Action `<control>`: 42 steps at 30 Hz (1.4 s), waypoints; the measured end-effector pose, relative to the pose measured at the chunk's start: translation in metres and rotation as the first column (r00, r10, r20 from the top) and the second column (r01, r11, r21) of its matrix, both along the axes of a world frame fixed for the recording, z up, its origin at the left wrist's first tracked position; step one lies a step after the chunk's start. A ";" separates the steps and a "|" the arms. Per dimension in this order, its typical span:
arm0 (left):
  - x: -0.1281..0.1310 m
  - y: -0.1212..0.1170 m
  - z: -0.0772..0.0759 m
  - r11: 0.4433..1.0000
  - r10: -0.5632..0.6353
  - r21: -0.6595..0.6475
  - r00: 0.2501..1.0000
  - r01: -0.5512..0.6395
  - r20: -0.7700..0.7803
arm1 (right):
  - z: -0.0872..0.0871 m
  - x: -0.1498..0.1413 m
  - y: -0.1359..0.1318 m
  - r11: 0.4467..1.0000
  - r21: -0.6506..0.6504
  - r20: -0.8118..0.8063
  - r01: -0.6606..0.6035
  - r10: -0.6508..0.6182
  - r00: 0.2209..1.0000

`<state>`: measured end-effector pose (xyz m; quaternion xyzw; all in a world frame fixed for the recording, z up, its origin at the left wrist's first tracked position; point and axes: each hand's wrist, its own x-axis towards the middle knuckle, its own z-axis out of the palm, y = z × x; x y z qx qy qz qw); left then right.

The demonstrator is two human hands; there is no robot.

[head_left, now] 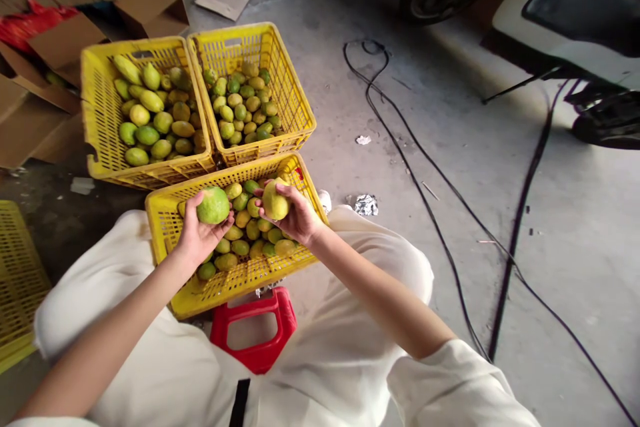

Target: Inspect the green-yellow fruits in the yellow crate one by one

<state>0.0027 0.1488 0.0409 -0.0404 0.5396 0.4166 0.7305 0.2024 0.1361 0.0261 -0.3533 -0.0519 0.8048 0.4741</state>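
My left hand is closed around a rounded green fruit, like a mango or large lemon; the frame does not settle which. My right hand grips a yellower fruit of similar size, its fingers wrapped round the side. Both fruits are held above the front yellow crate, which stands between my knees. Inside it lie several green and yellow fruits, partly hidden by my hands.
Behind stand two more yellow crates of fruit, the left crate and the right crate. A red plastic stool shows below me. Cardboard boxes lie left; black cables and a scooter are right.
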 end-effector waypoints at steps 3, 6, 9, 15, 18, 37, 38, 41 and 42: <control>0.001 0.001 -0.001 0.999 -0.025 -0.030 0.999 0.024 -0.035 | 0.000 0.000 0.000 0.999 0.029 -0.018 -0.014 0.015 1.000; 0.002 0.001 -0.001 0.999 -0.047 0.000 0.997 0.048 -0.066 | 0.000 0.001 0.001 0.999 0.036 -0.052 -0.009 0.011 0.999; 0.001 0.000 -0.001 0.993 -0.101 0.057 0.993 0.104 -0.058 | 0.000 0.001 0.002 1.000 0.015 -0.043 -0.027 0.028 0.999; -0.002 0.001 -0.002 0.968 -0.233 0.087 0.972 0.235 -0.031 | -0.001 0.001 0.002 1.000 -0.006 -0.003 -0.018 0.018 1.000; -0.002 0.003 -0.003 0.970 -0.227 0.068 0.972 0.231 -0.067 | -0.001 0.001 0.001 1.000 -0.009 -0.006 -0.026 0.026 1.000; -0.002 0.006 -0.007 0.962 -0.272 -0.022 0.962 0.271 -0.029 | 0.001 0.002 0.005 0.998 -0.056 -0.064 0.027 -0.031 0.997; -0.002 0.006 -0.006 0.960 -0.280 -0.020 0.960 0.280 -0.009 | 0.001 0.002 0.006 0.996 -0.073 -0.055 0.046 -0.050 0.997; -0.002 0.007 -0.005 0.962 -0.272 0.008 0.962 0.272 0.016 | -0.001 0.006 0.008 0.988 -0.125 -0.029 0.088 -0.093 0.995; -0.002 0.008 -0.005 0.965 -0.263 0.015 0.965 0.263 0.013 | -0.002 0.007 0.009 0.986 -0.142 -0.023 0.092 -0.096 0.995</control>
